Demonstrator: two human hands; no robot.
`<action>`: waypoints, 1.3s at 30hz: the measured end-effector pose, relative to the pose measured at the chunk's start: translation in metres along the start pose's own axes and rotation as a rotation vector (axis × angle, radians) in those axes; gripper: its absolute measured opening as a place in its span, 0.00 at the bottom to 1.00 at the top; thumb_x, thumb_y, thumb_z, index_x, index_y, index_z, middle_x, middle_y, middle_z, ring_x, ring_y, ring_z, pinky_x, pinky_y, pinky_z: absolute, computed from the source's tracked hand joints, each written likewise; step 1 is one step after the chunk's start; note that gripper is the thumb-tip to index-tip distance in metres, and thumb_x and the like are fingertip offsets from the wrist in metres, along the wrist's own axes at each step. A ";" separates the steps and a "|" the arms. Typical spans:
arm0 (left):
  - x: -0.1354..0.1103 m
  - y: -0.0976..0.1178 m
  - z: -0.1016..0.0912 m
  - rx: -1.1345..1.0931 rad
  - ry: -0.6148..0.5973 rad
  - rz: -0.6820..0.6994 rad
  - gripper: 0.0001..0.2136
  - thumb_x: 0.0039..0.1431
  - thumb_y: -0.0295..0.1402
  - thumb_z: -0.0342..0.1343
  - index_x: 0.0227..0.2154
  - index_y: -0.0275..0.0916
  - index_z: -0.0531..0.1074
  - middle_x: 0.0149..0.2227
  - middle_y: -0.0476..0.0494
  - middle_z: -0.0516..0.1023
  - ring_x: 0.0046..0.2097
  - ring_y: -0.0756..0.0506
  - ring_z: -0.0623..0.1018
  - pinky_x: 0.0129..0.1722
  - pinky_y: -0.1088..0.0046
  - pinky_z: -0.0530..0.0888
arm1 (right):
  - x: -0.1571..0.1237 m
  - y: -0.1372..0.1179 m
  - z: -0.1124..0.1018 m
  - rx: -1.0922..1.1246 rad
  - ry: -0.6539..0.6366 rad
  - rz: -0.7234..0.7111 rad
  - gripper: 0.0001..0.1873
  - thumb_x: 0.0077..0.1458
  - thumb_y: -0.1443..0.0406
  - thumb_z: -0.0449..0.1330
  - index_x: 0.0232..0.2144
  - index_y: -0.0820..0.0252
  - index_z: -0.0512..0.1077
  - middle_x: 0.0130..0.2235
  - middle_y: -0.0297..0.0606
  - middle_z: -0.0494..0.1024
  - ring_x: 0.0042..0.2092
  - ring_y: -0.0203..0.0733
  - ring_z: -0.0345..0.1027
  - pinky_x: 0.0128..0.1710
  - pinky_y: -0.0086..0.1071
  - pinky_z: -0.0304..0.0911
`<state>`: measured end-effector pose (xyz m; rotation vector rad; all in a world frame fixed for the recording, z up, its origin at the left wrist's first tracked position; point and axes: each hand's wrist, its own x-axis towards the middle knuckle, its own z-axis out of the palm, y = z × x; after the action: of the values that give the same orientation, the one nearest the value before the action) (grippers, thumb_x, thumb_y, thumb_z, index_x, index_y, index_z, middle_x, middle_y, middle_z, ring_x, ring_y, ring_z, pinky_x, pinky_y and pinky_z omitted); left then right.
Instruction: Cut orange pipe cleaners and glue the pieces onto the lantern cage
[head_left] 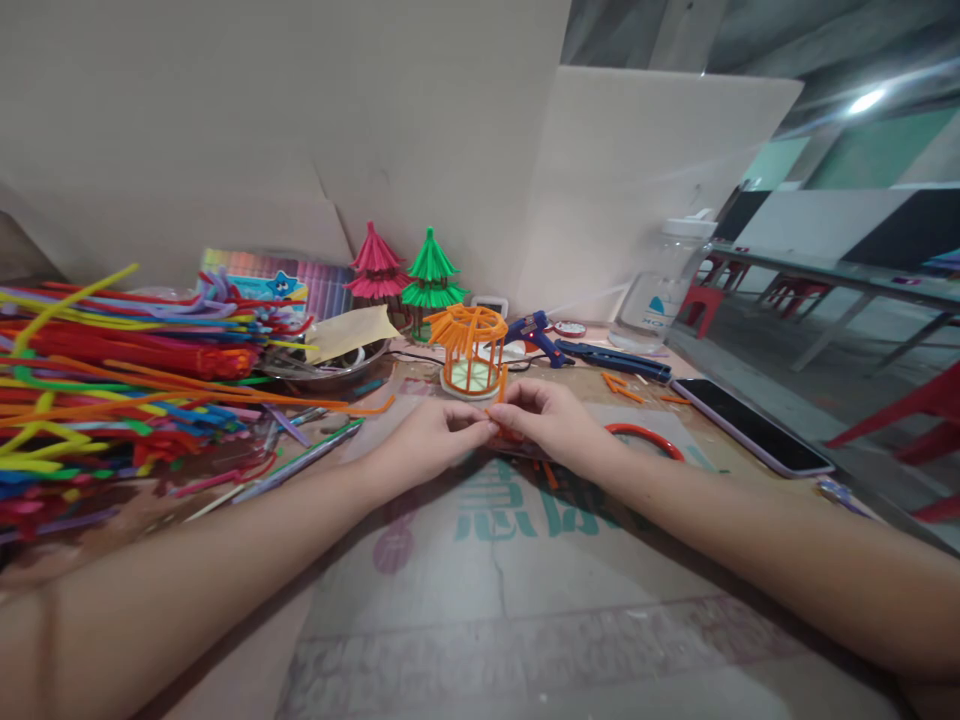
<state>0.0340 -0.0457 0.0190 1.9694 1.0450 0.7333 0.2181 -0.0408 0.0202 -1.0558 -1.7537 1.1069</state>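
Observation:
Over the printed cardboard sheet (480, 600), my left hand (435, 440) and my right hand (551, 425) meet with thumbs and fingertips pinched together. Between them is a short orange pipe cleaner (503, 380), one end of which sticks up above the right fingers; the rest is mostly covered. Just behind my hands stands a small round orange pipe-cleaner hut (472, 350), with upright posts, a pale base and roof strips on its left part. Orange cut pieces lie under and beside my right hand. A red loop handle (649, 432) curves out from behind my right forearm.
Bundled colourful pipe cleaners (135, 390) crowd the left, near a metal bowl (300, 368). Pink (373, 265) and green (431, 270) pipe-cleaner trees stand behind. A blue glue gun (536, 335), navy tool (615, 360), water bottle (656, 290) and phone (750, 425) sit rightward.

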 end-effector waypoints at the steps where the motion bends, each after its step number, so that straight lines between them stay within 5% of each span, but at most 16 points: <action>1: 0.000 0.000 0.000 0.000 0.000 0.005 0.12 0.59 0.36 0.53 0.33 0.36 0.80 0.32 0.48 0.82 0.32 0.49 0.77 0.32 0.77 0.70 | 0.000 0.001 0.000 0.026 0.000 -0.004 0.13 0.48 0.56 0.63 0.26 0.58 0.67 0.26 0.30 0.70 0.27 0.34 0.62 0.28 0.29 0.59; 30: -0.001 0.002 -0.001 0.027 -0.013 0.038 0.13 0.61 0.33 0.51 0.35 0.36 0.80 0.33 0.49 0.82 0.33 0.49 0.77 0.33 0.78 0.69 | 0.000 -0.002 0.002 0.100 -0.047 0.099 0.14 0.47 0.55 0.64 0.27 0.58 0.67 0.25 0.28 0.69 0.27 0.34 0.62 0.28 0.29 0.59; 39: -0.003 0.000 0.006 -0.066 -0.030 0.067 0.09 0.57 0.35 0.57 0.36 0.37 0.78 0.36 0.46 0.83 0.38 0.46 0.80 0.38 0.74 0.74 | -0.001 -0.001 0.003 0.127 -0.021 0.047 0.17 0.48 0.53 0.64 0.27 0.58 0.65 0.25 0.28 0.67 0.25 0.31 0.58 0.24 0.27 0.56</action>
<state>0.0369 -0.0499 0.0154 1.9606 0.9298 0.7630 0.2159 -0.0430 0.0205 -1.0149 -1.6590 1.2455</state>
